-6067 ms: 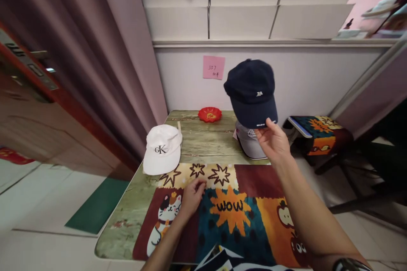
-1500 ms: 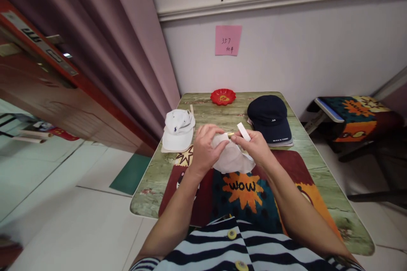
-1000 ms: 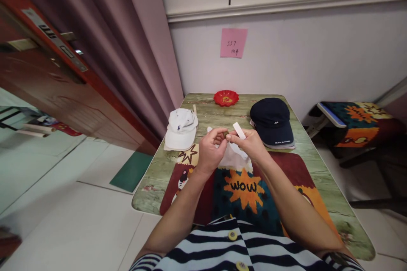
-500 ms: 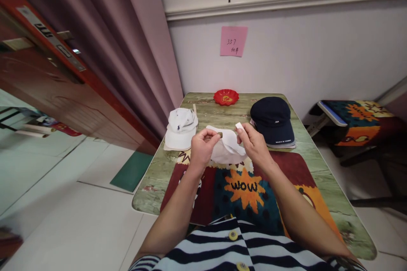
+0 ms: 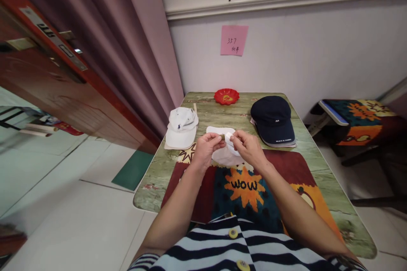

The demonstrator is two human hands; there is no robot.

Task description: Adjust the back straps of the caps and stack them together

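A white cap (image 5: 225, 157) lies at the middle of the table, its brim (image 5: 219, 129) pointing away from me. My left hand (image 5: 207, 147) pinches a small brass-coloured buckle (image 5: 222, 137) at the cap's back. Between the thumb and fingers of my right hand (image 5: 248, 146) is the end of a white strap (image 5: 229, 135). The strap end sits close to the buckle; whether it touches or enters it I cannot tell. My hands hide both sides of the cap.
Stacked white caps (image 5: 182, 128) stand at the left, a dark blue cap (image 5: 272, 119) tops a stack at the right. A red scalloped dish (image 5: 227, 96) is at the back. A patterned mat (image 5: 219, 194) covers the near table (image 5: 149, 186).
My right hand has moved left with the strap end, closing the gap to the buckle. My left hand has shifted slightly right with the buckle.
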